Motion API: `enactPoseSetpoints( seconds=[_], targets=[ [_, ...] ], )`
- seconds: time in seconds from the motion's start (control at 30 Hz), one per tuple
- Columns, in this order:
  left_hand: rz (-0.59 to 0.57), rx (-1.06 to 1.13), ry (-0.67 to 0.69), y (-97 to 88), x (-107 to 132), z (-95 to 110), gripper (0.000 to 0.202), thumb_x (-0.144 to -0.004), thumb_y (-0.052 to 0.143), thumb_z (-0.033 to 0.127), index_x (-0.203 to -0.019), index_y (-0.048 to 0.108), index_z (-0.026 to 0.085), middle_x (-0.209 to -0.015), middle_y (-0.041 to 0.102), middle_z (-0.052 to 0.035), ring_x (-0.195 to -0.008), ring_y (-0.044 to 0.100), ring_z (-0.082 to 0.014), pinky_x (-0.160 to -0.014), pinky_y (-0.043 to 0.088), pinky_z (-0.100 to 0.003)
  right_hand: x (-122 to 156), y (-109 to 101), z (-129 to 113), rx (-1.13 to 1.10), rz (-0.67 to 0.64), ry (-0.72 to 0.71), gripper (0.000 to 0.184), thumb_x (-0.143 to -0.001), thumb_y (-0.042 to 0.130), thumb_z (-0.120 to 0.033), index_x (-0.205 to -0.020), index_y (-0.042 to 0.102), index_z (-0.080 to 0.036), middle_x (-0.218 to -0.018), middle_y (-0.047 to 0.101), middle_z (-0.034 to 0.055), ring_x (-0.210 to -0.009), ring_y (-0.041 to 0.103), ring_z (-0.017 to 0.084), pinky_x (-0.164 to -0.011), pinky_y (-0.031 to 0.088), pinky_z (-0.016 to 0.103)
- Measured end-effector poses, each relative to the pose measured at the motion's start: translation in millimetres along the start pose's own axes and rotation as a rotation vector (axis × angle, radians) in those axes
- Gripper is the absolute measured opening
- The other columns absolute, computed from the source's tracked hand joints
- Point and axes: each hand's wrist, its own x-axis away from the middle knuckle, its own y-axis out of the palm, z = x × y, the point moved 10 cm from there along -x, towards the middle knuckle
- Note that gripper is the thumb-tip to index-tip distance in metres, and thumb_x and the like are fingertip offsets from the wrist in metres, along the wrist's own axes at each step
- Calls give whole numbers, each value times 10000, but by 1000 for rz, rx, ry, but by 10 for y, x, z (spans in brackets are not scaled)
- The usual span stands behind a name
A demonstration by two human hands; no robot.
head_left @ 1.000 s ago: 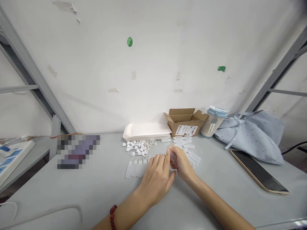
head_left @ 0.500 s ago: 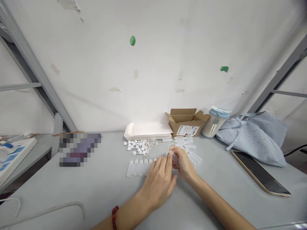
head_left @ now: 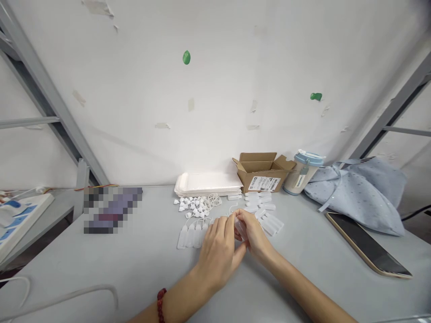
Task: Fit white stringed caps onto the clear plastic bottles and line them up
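Note:
My left hand (head_left: 218,251) and my right hand (head_left: 253,234) meet over the grey table (head_left: 141,260), fingers pinched together on a small translucent plastic bottle (head_left: 240,227). A red bead bracelet sits on my left wrist. Just left of my hands a row of small translucent bottles (head_left: 192,234) lies side by side. Beyond them lies a scatter of small white caps (head_left: 193,206) with thin white loops. More loose bottles (head_left: 267,214) lie to the right of my hands.
A stack of white trays (head_left: 207,183), an open cardboard box (head_left: 262,172) and a lidded cup (head_left: 302,171) stand along the wall. A blue cloth bag (head_left: 360,193) and a tablet (head_left: 367,244) lie at the right. A white cable (head_left: 67,296) runs along the near left edge.
My two hands stay together on the small bottle, with the fingers shifting slightly around it. The view has moved a little; nothing else on the table has moved.

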Motion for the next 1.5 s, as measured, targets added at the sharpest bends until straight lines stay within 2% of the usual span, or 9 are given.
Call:
enactPoseSetpoints(
  seconds=[0.17, 0.33, 0.47, 0.7, 0.93, 1.1, 1.23, 1.37, 1.5],
  targets=[
    [19, 25, -17, -35, -48, -48, 450, -742, 593, 187, -1162, 435, 152, -878, 551, -59, -826, 541, -233, -711, 491, -389, 6, 52, -52, 50, -53, -30, 163, -737, 430, -232, -590, 474, -175, -519, 419, -43, -462, 369, 94, -443, 308, 223],
    [37, 33, 1, -106, -104, -133, 378, -733, 575, 188, -1098, 478, 174, -904, 548, -66, -858, 542, -238, -730, 485, -386, -6, 88, -164, 160, -119, -35, 137, -745, 497, -262, -647, 537, -174, -586, 494, -27, -555, 469, 121, -510, 367, 231],
    [43, 8, 43, -160, -128, -159, 448, -742, 590, 242, -1163, 455, 174, -956, 556, -80, -894, 540, -251, -750, 478, -395, -28, 49, -253, 251, -122, -39, 164, -756, 525, -304, -672, 571, -170, -624, 546, -16, -609, 517, 133, -565, 403, 246],
    [32, -31, 81, -144, -122, -191, 539, -795, 562, 322, -1285, 381, 187, -1001, 558, -92, -924, 536, -258, -768, 465, -410, -25, 74, -339, 363, -197, -87, 218, -750, 594, -372, -781, 613, -157, -679, 597, 0, -562, 509, 110, -497, 410, 226],
    [1, -31, 47, -113, -115, -162, 389, -801, 571, 299, -1162, 472, 194, -1045, 555, -95, -972, 533, -272, -786, 471, -427, -92, -164, -363, 327, -50, -16, 224, -729, 599, -374, -709, 617, -151, -596, 561, 5, -589, 543, 146, -471, 430, 235],
    [45, 24, 57, -113, -157, -110, 378, -804, 578, 268, -1153, 465, 179, -1091, 550, -96, -1020, 508, -269, -820, 458, -413, -80, -145, -383, 327, -78, -9, 241, -729, 607, -394, -699, 597, -155, -645, 547, -2, -629, 539, 144, -574, 495, 291],
    [32, 25, 100, -60, -286, -51, 369, -800, 573, 223, -1152, 464, 191, -1160, 547, -76, -1050, 484, -263, -848, 436, -411, -96, -166, -381, 368, -73, -22, 249, -745, 586, -403, -743, 601, -154, -694, 552, 2, -651, 524, 134, -578, 468, 265],
    [-4, 30, 108, 14, -454, -5, 346, -783, 580, 200, -1115, 484, 190, -1133, 572, -63, -1023, 491, -253, -830, 435, -398, -158, -299, -435, 465, -19, -58, 267, -754, 543, -419, -729, 593, -157, -654, 536, -6, -629, 506, 129, -570, 450, 250],
    [-38, 68, 81, 110, -546, 27, 358, -761, 599, 230, -1101, 489, 203, -1117, 582, -57, -1020, 490, -251, -822, 432, -396, -216, -447, -498, 592, -10, -73, 254, -737, 537, -396, -708, 617, -157, -631, 524, -6, -598, 489, 133, -494, 406, 227]
  ],
)
